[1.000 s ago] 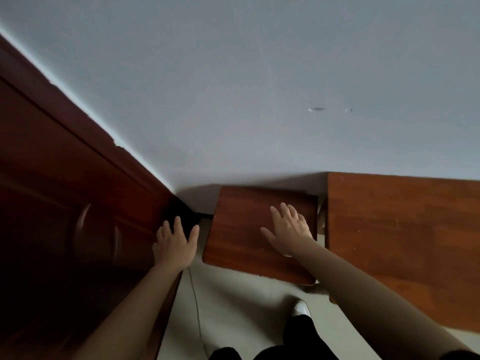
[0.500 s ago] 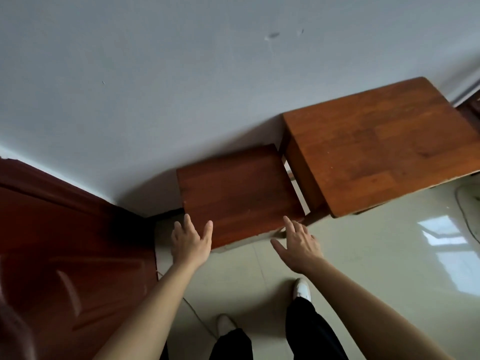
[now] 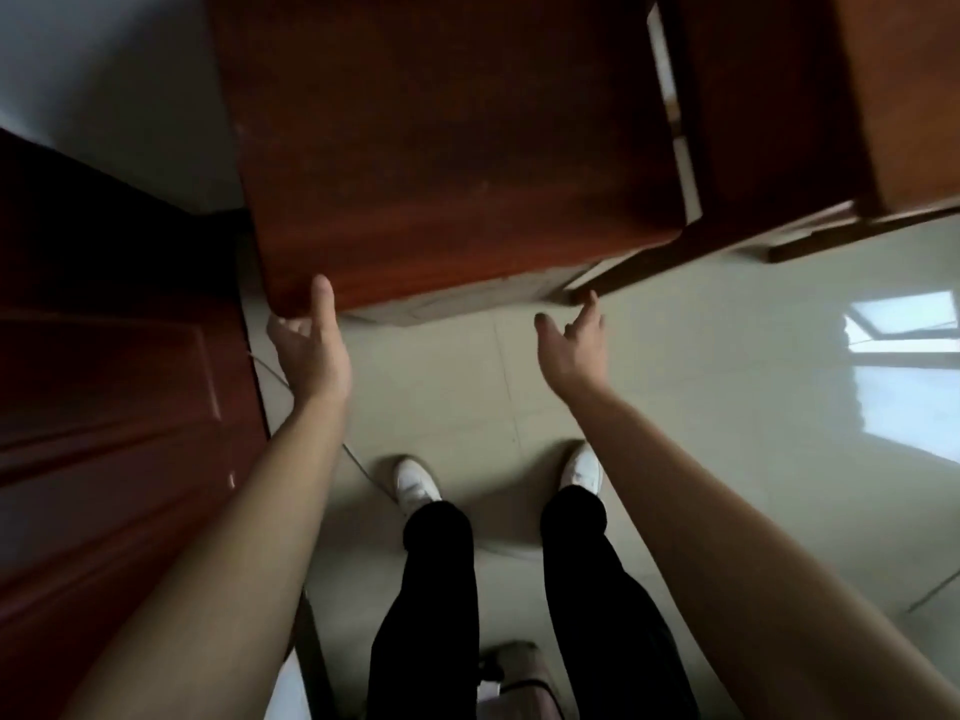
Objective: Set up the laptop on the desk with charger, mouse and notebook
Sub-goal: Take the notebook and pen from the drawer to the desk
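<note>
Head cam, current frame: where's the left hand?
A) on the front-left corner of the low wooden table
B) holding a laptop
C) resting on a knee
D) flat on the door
A: the left hand has its thumb laid on top of the front-left corner of the low wooden table, with the fingers tucked below the edge. No laptop is in view.

2 surfaces: small surface [image 3: 457, 148], big surface [image 3: 904, 96]; 2 hands: left hand [image 3: 311, 350], right hand [image 3: 571, 350]; 2 shoes [image 3: 415, 483]; 1 door [image 3: 104, 407].
</note>
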Demonstrator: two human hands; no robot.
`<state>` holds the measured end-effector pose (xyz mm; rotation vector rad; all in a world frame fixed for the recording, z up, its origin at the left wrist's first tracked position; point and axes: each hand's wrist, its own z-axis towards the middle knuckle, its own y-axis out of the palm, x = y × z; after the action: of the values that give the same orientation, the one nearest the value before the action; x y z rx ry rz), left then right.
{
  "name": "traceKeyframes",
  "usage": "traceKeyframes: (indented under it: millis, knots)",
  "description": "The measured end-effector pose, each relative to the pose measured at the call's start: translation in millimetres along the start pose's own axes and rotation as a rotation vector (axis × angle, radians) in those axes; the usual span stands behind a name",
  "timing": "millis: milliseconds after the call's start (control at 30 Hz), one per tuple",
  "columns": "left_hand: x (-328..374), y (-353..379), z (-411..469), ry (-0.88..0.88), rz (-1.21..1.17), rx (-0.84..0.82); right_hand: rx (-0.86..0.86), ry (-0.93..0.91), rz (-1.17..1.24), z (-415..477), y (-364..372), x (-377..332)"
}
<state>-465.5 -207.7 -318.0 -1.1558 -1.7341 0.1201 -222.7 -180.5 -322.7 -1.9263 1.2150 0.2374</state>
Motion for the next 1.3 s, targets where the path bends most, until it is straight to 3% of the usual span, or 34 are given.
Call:
traceKeyframes:
  millis: [300, 567, 667, 833, 1000, 1200, 1300]
  knots:
    - [-28, 29, 9, 0.099, -0.192, -0.025, 0.106, -0.111, 0.392, 56, -12, 2]
    - [-25, 20, 6, 0.097, -0.042, -0.018, 0.171, -0.15, 0.37, 75, -18, 7]
    - [-26, 20, 6, 0.11, -0.101, -0.028, 0.186, -0.151, 0.303, 80, -27, 14]
    - [-42, 26, -26, 0.195, -0.011, 0.125, 0.2, -0.112, 0.283, 56, -34, 37]
    - [-60, 33, -62, 0.004, 0.036, 0.192, 0.227, -0.093, 0.323, 17, -27, 73]
    - [-75, 29, -64, -0.204, -0.03, 0.084, 0.164, 0.04, 0.467, 14, -37, 94]
    - [-76, 29, -63, -0.22, -0.093, 0.034, 0.177, 0.095, 0.559, 14, -37, 90]
